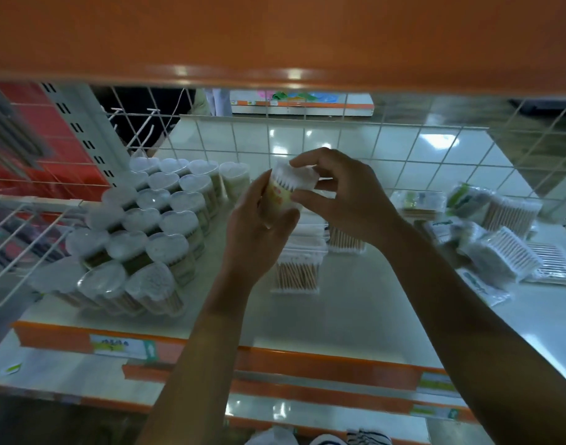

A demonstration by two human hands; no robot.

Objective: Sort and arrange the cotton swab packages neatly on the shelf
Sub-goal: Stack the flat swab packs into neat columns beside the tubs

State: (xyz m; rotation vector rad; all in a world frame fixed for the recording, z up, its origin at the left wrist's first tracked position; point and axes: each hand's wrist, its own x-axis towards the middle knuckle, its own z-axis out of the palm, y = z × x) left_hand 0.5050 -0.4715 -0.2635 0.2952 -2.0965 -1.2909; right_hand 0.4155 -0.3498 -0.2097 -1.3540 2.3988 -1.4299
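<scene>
Both hands are up over the middle of the shelf [355, 316], sharing one cotton swab tub [286, 189] with a yellowish label. The left hand [259, 226] wraps around the lower body of it, fingers curled. The right hand [342, 200] pinches the top end between thumb and fingertips, right where the white swab tips show. The tub is tilted and clear of the shelf, not touching anything else.

Along the left edge there's a tidy block of heart-lidded swab tubs [153, 226], packed in rows from the front edge to the wire grid back [307, 139]. Just under the hands, mid-shelf, sit clear boxes of wooden-stick swabs [297, 271], one in front of the others. Over by the right edge it's messier: bagged swab packs [500, 248] lying loose at all angles. The orange front edge carries a price tag [122, 346] near the left corner.
</scene>
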